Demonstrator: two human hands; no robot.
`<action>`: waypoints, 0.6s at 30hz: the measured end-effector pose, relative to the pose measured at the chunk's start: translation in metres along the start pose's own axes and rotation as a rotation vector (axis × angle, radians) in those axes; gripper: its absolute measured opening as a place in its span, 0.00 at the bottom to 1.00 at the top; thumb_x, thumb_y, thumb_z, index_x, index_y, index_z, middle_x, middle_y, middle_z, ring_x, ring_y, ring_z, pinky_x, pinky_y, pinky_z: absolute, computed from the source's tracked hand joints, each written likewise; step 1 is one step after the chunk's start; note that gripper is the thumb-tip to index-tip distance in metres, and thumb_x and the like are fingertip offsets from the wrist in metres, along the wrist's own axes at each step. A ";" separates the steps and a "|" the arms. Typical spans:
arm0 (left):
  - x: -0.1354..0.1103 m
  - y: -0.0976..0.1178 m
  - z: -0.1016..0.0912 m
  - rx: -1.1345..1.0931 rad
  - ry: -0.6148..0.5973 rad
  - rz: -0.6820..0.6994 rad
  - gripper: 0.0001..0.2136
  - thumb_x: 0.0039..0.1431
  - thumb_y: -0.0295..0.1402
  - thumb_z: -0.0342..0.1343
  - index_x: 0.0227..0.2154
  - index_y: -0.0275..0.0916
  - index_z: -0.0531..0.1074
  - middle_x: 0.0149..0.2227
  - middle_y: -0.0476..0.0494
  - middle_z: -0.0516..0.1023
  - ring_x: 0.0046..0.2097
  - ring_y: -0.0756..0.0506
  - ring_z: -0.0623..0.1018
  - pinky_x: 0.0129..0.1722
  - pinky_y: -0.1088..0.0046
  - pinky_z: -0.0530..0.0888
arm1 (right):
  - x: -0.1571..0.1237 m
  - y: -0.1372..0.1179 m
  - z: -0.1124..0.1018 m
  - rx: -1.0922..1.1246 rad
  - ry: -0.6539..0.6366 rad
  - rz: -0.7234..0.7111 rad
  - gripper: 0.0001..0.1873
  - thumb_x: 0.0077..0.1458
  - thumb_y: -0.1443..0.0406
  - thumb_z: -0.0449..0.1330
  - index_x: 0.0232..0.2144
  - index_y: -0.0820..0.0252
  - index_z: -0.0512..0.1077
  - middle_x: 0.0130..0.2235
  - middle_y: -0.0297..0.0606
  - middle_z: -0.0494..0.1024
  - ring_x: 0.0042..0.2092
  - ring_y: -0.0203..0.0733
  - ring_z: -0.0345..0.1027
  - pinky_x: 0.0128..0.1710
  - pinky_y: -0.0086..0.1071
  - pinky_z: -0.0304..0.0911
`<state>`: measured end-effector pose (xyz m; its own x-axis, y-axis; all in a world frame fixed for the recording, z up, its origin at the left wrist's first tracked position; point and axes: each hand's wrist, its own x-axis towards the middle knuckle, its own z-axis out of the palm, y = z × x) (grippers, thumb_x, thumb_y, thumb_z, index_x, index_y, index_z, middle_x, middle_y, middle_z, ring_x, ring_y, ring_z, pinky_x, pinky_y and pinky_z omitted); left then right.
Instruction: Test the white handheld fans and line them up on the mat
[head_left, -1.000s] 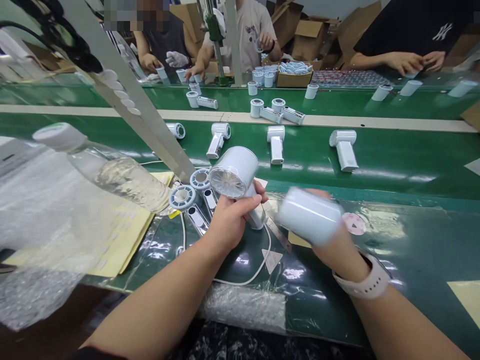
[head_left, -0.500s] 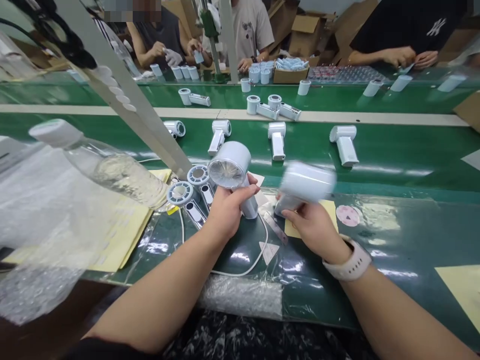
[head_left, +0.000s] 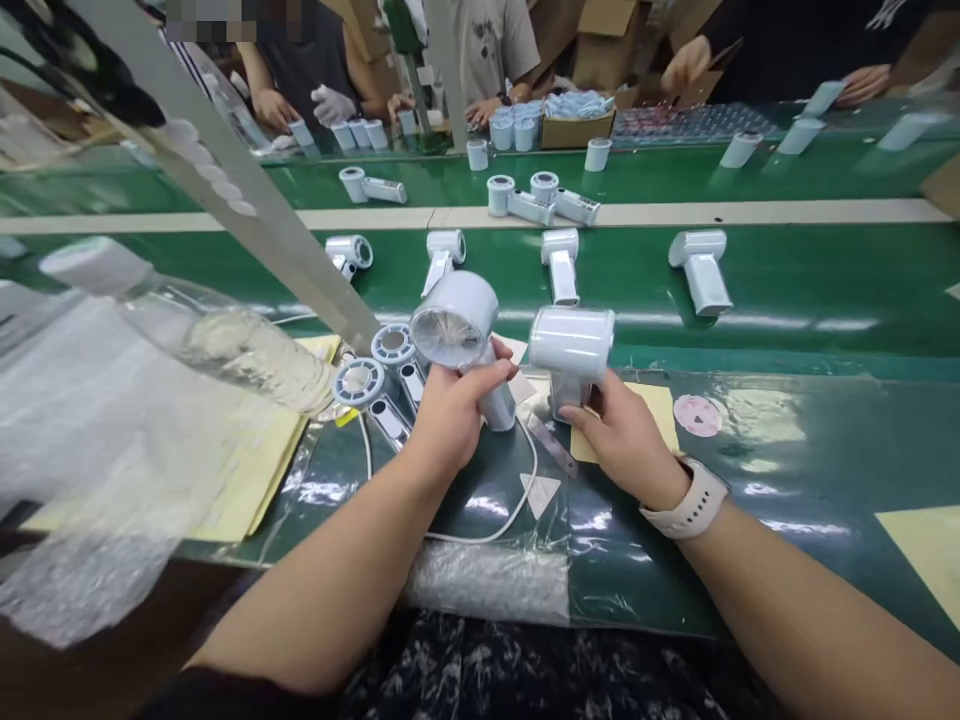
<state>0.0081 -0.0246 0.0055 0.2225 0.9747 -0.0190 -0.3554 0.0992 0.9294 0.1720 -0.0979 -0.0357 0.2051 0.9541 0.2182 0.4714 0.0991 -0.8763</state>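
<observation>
My left hand point(head_left: 450, 415) is closed round the handle of a pale blue handheld fan point(head_left: 456, 322), whose round grille faces me. My right hand point(head_left: 619, 435) grips the handle of a second pale blue fan point(head_left: 571, 345), held upright with its barrel sideways, just right of the first. Both fans hover over the glossy green worktop point(head_left: 787, 470). Two unfinished fan bodies point(head_left: 375, 385) with open rings lie just left of my left hand. A white cable point(head_left: 517, 505) loops below my hands.
A clear plastic bottle point(head_left: 202, 335) and bubble wrap point(head_left: 82, 470) sit at the left over yellow paper point(head_left: 255, 465). Several finished fans point(head_left: 701, 265) lie on the green conveyor point(head_left: 825, 280) beyond. A slanted metal bar point(head_left: 247, 190) crosses the upper left. Other people's hands work at the far side.
My right hand has brought its fan up from the right and turned it upright next to the left fan. My left hand has kept its fan almost still.
</observation>
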 end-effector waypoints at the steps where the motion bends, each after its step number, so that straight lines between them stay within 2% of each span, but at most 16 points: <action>1: 0.000 0.000 0.000 0.004 0.011 -0.007 0.08 0.39 0.30 0.65 0.26 0.39 0.74 0.29 0.50 0.73 0.34 0.48 0.72 0.38 0.69 0.68 | 0.000 0.000 0.000 0.010 0.005 0.004 0.13 0.57 0.60 0.58 0.43 0.58 0.72 0.42 0.48 0.80 0.45 0.58 0.75 0.44 0.52 0.69; 3: 0.000 -0.001 0.000 0.008 0.018 -0.017 0.08 0.39 0.29 0.65 0.26 0.39 0.74 0.29 0.50 0.73 0.34 0.48 0.72 0.38 0.69 0.67 | 0.002 0.000 0.001 0.019 0.013 0.012 0.13 0.57 0.59 0.57 0.43 0.58 0.71 0.43 0.49 0.80 0.47 0.59 0.74 0.46 0.53 0.68; 7: 0.000 -0.001 0.000 -0.022 -0.007 -0.026 0.09 0.39 0.30 0.66 0.27 0.38 0.75 0.29 0.50 0.73 0.33 0.48 0.73 0.38 0.69 0.68 | 0.006 0.002 0.001 0.050 -0.037 0.138 0.13 0.52 0.61 0.61 0.40 0.57 0.70 0.39 0.46 0.80 0.41 0.57 0.75 0.42 0.54 0.69; 12: -0.002 0.000 0.000 -0.033 -0.011 -0.049 0.09 0.40 0.29 0.65 0.27 0.38 0.74 0.29 0.50 0.73 0.34 0.48 0.72 0.39 0.69 0.69 | 0.004 -0.003 -0.004 0.541 -0.170 0.278 0.23 0.48 0.58 0.70 0.45 0.55 0.70 0.47 0.46 0.81 0.48 0.55 0.77 0.49 0.52 0.72; 15: -0.004 0.001 0.000 -0.046 -0.032 -0.068 0.09 0.41 0.29 0.65 0.28 0.38 0.73 0.31 0.50 0.73 0.34 0.48 0.73 0.39 0.68 0.69 | 0.001 -0.010 -0.009 0.735 -0.241 0.310 0.25 0.47 0.57 0.73 0.45 0.56 0.71 0.45 0.46 0.83 0.47 0.55 0.79 0.45 0.50 0.75; 18: -0.006 0.001 0.000 -0.053 -0.031 -0.091 0.09 0.41 0.30 0.65 0.29 0.39 0.74 0.31 0.50 0.73 0.34 0.48 0.73 0.39 0.67 0.69 | 0.000 -0.014 -0.010 0.819 -0.272 0.326 0.25 0.46 0.56 0.74 0.44 0.57 0.73 0.43 0.44 0.83 0.43 0.53 0.80 0.41 0.47 0.76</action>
<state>0.0066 -0.0303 0.0066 0.2840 0.9546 -0.0902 -0.3798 0.1984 0.9036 0.1744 -0.1021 -0.0188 -0.0362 0.9932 -0.1102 -0.3495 -0.1159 -0.9297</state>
